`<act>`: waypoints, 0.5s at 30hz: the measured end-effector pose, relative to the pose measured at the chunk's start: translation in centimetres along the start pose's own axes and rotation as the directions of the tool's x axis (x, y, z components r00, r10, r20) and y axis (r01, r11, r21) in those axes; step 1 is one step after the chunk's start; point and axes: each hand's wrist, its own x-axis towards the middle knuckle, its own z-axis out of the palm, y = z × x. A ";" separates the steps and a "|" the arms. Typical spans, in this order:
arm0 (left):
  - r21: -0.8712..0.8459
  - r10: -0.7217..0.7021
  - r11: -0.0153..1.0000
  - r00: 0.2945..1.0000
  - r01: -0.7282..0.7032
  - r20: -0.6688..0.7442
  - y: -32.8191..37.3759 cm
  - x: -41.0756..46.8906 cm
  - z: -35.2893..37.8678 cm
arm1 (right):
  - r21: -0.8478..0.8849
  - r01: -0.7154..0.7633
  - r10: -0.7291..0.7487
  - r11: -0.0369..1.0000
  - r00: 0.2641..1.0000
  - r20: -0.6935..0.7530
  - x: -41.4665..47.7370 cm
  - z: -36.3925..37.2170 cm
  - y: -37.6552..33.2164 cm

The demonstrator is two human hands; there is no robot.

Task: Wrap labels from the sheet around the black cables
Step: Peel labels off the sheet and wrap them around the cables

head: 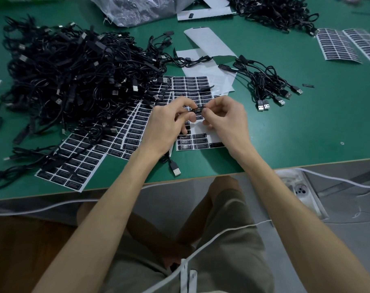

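My left hand (pixel 169 123) and my right hand (pixel 224 117) meet over the label sheet (pixel 192 89) and together pinch a small black cable part with a black label (pixel 197 109) on it. That cable's USB plug (pixel 175 169) trails out under my left wrist near the table's front edge. A big tangled heap of black cables (pixel 74 75) lies to the left. A smaller bunch of cables (pixel 266 85) lies to the right of the sheet.
More label sheets (pixel 91 153) spread under the heap at the front left, and others (pixel 346 45) lie at the far right. White backing strips (pixel 209 42), a plastic bag (pixel 141 7) and another cable pile (pixel 272 11) sit at the back. The green table (pixel 306 127) edge runs in front.
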 end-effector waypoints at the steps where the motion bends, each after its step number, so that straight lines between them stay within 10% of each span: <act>1: 0.000 0.002 1.000 1.000 -0.002 -0.001 0.0 0.0 0.0 | 0.002 -0.001 0.001 1.000 1.000 0.000 0.0 0.0 0.0; 15: 0.022 0.023 1.000 0.999 -0.022 -0.024 0.4 0.0 -0.2 | 0.012 0.011 -0.012 1.000 1.000 0.011 0.1 0.0 0.3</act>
